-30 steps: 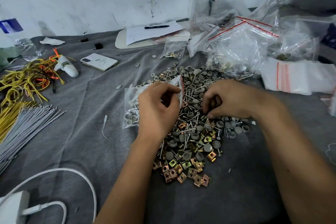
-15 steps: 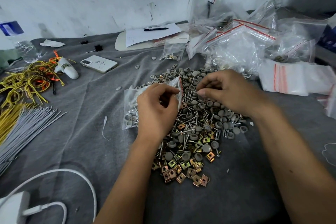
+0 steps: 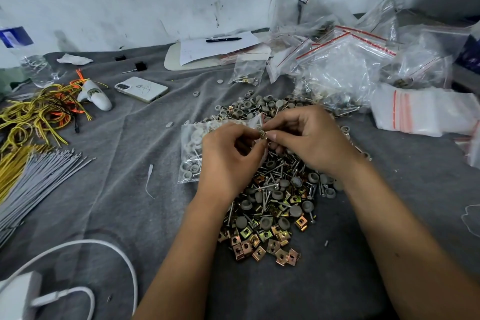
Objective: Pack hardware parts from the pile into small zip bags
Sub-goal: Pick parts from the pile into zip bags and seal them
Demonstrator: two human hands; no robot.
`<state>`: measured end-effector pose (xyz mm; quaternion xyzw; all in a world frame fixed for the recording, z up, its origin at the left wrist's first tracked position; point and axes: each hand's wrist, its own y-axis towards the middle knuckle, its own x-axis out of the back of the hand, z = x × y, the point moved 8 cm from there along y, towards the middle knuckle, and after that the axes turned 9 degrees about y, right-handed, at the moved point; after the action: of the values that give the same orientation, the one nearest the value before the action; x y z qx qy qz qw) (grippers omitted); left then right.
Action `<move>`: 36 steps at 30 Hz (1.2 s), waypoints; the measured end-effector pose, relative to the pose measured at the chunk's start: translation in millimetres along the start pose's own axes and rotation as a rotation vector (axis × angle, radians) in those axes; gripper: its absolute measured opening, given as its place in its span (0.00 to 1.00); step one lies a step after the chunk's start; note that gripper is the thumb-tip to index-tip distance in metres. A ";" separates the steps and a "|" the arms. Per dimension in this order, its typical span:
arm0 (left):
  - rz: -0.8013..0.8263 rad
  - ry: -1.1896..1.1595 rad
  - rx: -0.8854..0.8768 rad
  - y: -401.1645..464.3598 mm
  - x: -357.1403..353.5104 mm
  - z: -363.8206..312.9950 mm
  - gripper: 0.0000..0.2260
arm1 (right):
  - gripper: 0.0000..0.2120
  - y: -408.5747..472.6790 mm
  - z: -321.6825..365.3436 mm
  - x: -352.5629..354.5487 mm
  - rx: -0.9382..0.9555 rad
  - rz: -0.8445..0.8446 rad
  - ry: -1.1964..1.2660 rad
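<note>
A pile of hardware [image 3: 272, 205] lies on the grey cloth: grey caps, screws and brass-coloured square clips. A small clear zip bag [image 3: 191, 148] with grey caps and screws inside lies left of the pile. My left hand [image 3: 228, 161] pinches the bag's open mouth at its right end. My right hand [image 3: 309, 138] pinches a small brass clip [image 3: 262, 134] right at that mouth, fingertip to fingertip with the left hand. Part of the bag is hidden under my left hand.
A heap of clear zip bags [image 3: 345, 60] fills the back right. A phone [image 3: 141, 89], a paper pad with a pen [image 3: 223, 39], a water bottle [image 3: 28, 60], yellow wires [image 3: 31, 117], grey ties [image 3: 39, 179] and a white charger cable [image 3: 78, 244] lie around.
My right hand lifted from the pile with a clip and moved left to the bag's mouth. My left hand kept holding the bag open in the same place.
</note>
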<state>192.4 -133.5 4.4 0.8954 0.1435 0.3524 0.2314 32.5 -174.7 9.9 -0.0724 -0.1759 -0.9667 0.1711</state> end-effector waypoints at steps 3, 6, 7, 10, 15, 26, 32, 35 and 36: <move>-0.007 0.048 -0.033 -1.6 0.6 -3.4 0.05 | 0.07 -2.7 2.0 -1.9 0.017 -0.016 -0.093; -0.020 0.069 -0.045 -1.7 1.4 -4.8 0.04 | 0.07 -4.7 6.8 -2.3 0.037 -0.046 -0.153; -0.031 0.077 -0.049 -2.0 2.0 -6.2 0.04 | 0.07 -4.8 8.4 -2.4 0.044 -0.053 -0.160; -0.051 0.081 -0.066 -3.3 3.1 -10.6 0.05 | 0.08 -5.2 13.5 -5.2 0.071 -0.071 -0.149; -0.046 0.094 -0.124 -3.4 2.9 -15.7 0.06 | 0.10 -5.8 14.1 -8.9 0.083 -0.100 -0.138; -0.043 0.042 -0.201 -1.8 4.9 -20.4 0.07 | 0.13 -6.6 12.5 -9.6 0.078 -0.085 -0.034; -0.070 -0.005 -0.117 -2.4 2.9 -16.5 0.08 | 0.12 -5.8 12.3 -13.7 0.072 -0.086 -0.001; -0.069 -0.001 -0.108 -3.0 2.3 -18.5 0.08 | 0.12 -4.9 11.4 -13.8 0.062 -0.090 0.020; -0.064 0.007 -0.110 -3.2 1.9 -19.9 0.08 | 0.11 -4.8 11.0 -14.0 0.057 -0.092 0.025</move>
<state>179.5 -123.8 16.6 0.8749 0.1535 0.3554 0.2911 44.6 -162.1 15.8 -0.0472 -0.2044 -0.9690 0.1305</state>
